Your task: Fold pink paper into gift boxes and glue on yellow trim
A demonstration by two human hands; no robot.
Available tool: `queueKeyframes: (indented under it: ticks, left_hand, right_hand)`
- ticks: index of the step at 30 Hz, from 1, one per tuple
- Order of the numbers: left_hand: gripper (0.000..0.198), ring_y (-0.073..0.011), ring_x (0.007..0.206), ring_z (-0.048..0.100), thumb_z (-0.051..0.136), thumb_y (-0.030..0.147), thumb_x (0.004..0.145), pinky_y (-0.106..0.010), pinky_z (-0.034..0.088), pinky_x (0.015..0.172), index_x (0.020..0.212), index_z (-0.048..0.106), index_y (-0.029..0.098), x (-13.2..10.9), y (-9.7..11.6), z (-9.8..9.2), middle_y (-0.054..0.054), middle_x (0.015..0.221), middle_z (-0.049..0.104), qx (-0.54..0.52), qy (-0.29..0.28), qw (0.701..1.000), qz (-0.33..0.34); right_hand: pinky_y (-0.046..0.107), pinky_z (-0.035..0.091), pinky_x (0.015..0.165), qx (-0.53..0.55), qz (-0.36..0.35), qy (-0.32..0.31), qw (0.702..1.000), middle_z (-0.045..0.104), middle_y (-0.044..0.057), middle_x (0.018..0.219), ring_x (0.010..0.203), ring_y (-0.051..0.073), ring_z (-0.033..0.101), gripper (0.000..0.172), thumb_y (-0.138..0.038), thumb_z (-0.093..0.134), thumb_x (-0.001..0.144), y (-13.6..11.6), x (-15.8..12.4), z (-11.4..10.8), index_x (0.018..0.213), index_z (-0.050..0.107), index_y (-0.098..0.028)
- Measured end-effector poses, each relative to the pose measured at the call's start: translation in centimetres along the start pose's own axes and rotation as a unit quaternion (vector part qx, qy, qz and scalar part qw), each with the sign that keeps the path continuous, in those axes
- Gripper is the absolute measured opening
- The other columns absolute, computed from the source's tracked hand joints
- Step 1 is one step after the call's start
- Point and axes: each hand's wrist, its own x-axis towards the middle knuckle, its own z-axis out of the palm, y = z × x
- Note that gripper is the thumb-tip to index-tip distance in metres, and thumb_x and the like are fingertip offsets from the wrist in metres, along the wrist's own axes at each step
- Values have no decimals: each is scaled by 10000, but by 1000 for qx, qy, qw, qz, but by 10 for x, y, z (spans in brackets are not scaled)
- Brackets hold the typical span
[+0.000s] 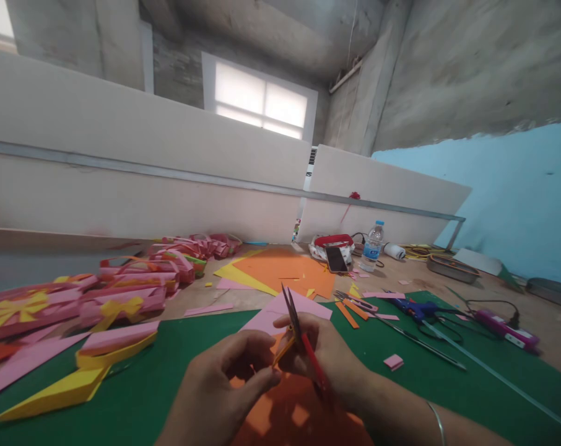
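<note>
My left hand (220, 378) is closed, its thumb and forefinger pinching a narrow orange-yellow paper strip (284, 352). Red-handled scissors (316, 364) rest in my right hand (339, 353), their blades pointing up and away from me. The right fingertips also reach the upper end of the strip, which seems rolled or bent there. Whether the blades are fully closed is hard to make out. Beneath both hands lies an orange sheet (303, 427), with a pink sheet (262, 319) just beyond it.
Folded pink paper pieces with yellow bows (122, 306) pile up at left. A green mat (192, 347) covers the near table. To the right are a blue glue gun (415, 308), a pen (424, 344), a purple power strip (506, 328), a phone (336, 259) and a water bottle (372, 248).
</note>
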Motion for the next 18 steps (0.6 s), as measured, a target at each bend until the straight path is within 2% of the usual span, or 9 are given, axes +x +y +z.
queueKeyframes:
  ticks: [6, 11, 16, 18]
  left_hand:
    - [102, -189, 668, 613, 661, 236, 587, -265, 456, 657, 689, 660, 237, -1, 1, 0, 3, 672, 679, 14, -17, 1000, 3]
    - [108, -193, 688, 613, 669, 289, 592, -255, 453, 659, 678, 662, 224, 3, -4, -1, -12, 698, 687, -6, -24, 1000, -7]
    - [190, -133, 550, 529, 705, 336, 579, -221, 398, 525, 640, 614, 181, 13, -18, -4, 15, 570, 596, -49, -70, 995, -46]
    - [237, -101, 517, 489, 745, 331, 538, -192, 366, 477, 648, 609, 171, 14, -19, -4, 31, 549, 567, -105, -84, 987, -82]
  right_hand:
    - [272, 489, 623, -9, -7, -19, 1000, 633, -16, 682, 611, 115, 584, 501, -210, 832, 487, 0, 0, -1, 931, 602, -184]
    - [240, 454, 606, -19, 10, -6, 1000, 609, -29, 685, 601, 91, 548, 495, -205, 822, 493, -4, 0, 0, 937, 604, -178]
    - [187, 388, 552, -29, -9, -4, 1000, 534, -63, 673, 574, 57, 467, 485, -177, 806, 512, -9, -5, 3, 961, 626, -204]
    - [188, 383, 540, -24, -7, -6, 1000, 523, -62, 667, 566, 59, 459, 463, -196, 798, 535, -11, -6, 3, 966, 628, -205]
